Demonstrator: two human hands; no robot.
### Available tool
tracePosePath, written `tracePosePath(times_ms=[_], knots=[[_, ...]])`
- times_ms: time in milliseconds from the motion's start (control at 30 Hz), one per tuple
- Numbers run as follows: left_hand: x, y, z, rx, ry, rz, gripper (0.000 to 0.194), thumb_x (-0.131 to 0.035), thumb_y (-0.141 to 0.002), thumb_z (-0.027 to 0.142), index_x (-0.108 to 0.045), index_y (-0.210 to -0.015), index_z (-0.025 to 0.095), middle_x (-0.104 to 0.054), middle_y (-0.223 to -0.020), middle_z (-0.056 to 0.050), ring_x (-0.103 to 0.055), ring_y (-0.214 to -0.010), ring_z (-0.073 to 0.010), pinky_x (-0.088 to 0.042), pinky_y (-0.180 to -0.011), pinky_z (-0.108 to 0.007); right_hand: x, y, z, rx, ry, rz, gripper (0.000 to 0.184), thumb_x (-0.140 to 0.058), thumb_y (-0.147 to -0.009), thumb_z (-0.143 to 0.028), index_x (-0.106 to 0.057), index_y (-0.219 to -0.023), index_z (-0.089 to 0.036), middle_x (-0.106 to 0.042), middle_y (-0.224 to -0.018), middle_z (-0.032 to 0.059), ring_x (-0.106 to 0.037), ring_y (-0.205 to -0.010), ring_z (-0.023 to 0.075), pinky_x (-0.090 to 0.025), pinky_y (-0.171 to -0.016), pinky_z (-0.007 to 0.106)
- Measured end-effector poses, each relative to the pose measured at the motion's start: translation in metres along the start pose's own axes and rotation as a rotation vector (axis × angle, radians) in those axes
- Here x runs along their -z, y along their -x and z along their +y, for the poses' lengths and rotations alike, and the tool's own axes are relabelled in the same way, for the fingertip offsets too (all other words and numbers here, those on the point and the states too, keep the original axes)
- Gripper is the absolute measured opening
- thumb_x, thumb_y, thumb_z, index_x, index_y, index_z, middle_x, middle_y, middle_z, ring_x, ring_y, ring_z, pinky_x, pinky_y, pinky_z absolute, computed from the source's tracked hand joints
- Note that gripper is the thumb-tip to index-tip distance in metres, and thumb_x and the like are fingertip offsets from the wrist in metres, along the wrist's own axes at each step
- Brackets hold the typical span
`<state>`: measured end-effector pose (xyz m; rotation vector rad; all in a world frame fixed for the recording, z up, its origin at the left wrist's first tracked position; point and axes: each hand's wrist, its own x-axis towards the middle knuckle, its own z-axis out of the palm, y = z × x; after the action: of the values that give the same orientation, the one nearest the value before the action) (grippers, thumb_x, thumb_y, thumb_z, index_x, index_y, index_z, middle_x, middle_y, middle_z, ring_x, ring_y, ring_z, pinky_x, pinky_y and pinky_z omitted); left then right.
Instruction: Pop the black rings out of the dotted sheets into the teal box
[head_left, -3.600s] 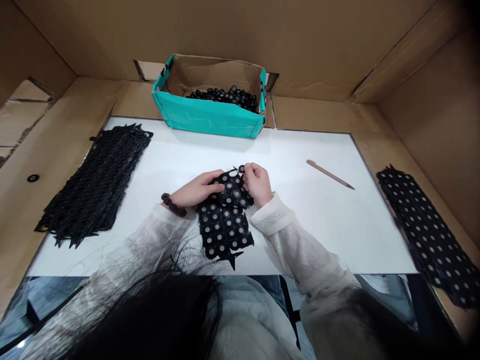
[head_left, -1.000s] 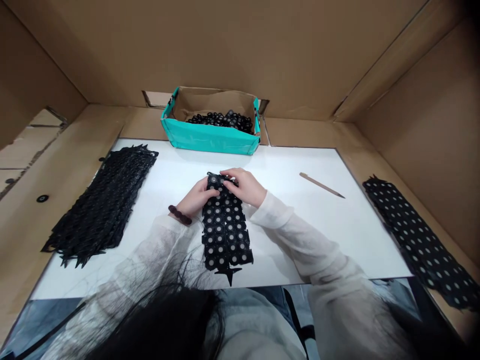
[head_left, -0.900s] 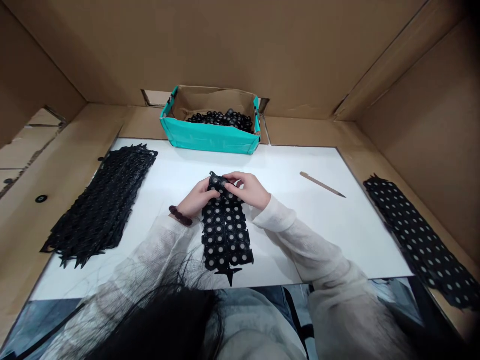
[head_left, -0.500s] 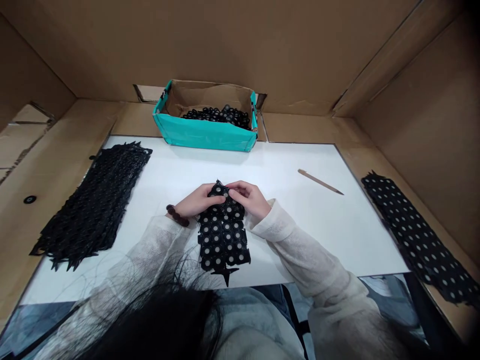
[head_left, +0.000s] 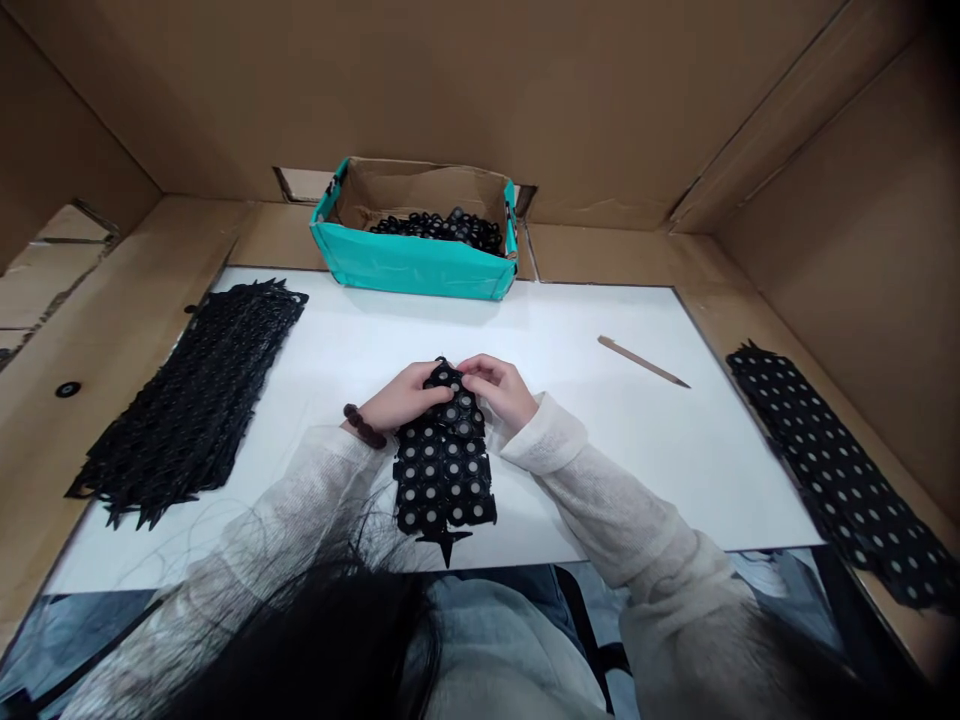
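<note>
The black dotted sheet (head_left: 444, 470) lies at the centre of the frame on the white desk (head_left: 630, 470) — its upper end held by 2 hands. The left hand (head_left: 405, 400) grasps its left edge, thumb on top; the right hand (head_left: 505, 392) pinches its upper right corner. A teal box (head_left: 416, 266) holding black rings (head_left: 442, 230) stands upper centre — a tan pencil (head_left: 643, 362) lies right of centre.

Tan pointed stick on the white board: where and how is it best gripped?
Pinch the tan pointed stick across its middle, probably best from above with the right hand: it lies flat, long and slim, its dark tip at the right end.
</note>
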<state>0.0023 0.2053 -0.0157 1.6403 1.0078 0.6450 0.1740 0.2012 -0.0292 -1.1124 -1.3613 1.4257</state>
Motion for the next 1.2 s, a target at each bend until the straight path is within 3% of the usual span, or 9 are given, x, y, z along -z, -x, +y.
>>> tracePosePath(times_ms=[333, 500, 700, 1200], knots=[[0.005, 0.003, 0.001, 0.058, -0.044, 0.035, 0.017, -0.058, -0.070, 0.030, -0.060, -0.079, 0.016, -0.062, -0.076, 0.002, -0.054, -0.075, -0.0149, -0.041, -0.072, -0.025, -0.009, -0.002, 0.001, -0.060, -0.059, 0.014, 0.009, -0.058, -0.067, -0.014, -0.061, -0.076, -0.014, -0.058, -0.064, -0.0030, -0.050, -0.056, 0.0070, -0.040, -0.055, 0.021], [0.002, 0.003, 0.002, 0.041, -0.062, 0.044, 0.018, -0.057, -0.073, 0.031, -0.060, -0.080, 0.015, -0.063, -0.078, 0.001, -0.054, -0.075, -0.0150, -0.041, -0.072, -0.025, -0.011, -0.005, 0.001, -0.109, -0.089, 0.037, 0.010, -0.055, -0.069, -0.008, -0.060, -0.075, -0.014, -0.052, -0.051, -0.0068, -0.045, -0.047, 0.0051, -0.037, -0.049, 0.019], [-0.004, 0.002, 0.003, 0.026, -0.159, 0.131, 0.026, -0.057, -0.077, 0.040, -0.060, -0.078, 0.015, -0.063, -0.075, 0.001, -0.053, -0.070, -0.0143, -0.041, -0.067, -0.024, -0.010, -0.005, -0.003, -0.124, -0.166, 0.024, 0.012, -0.054, -0.068, -0.003, -0.059, -0.073, -0.013, -0.052, -0.045, -0.0085, -0.046, -0.043, 0.0041, -0.037, -0.046, 0.017], [-0.005, 0.002, 0.006, 0.014, -0.162, 0.115, 0.020, -0.057, -0.075, 0.035, -0.062, -0.072, 0.015, -0.067, -0.071, 0.000, -0.055, -0.066, -0.0147, -0.044, -0.064, -0.023, -0.006, -0.008, -0.002, -0.187, -0.133, -0.156, 0.018, -0.049, -0.068, 0.001, -0.053, -0.077, -0.014, -0.054, -0.050, -0.0085, -0.053, -0.046, 0.0062, -0.047, -0.054, 0.020]])
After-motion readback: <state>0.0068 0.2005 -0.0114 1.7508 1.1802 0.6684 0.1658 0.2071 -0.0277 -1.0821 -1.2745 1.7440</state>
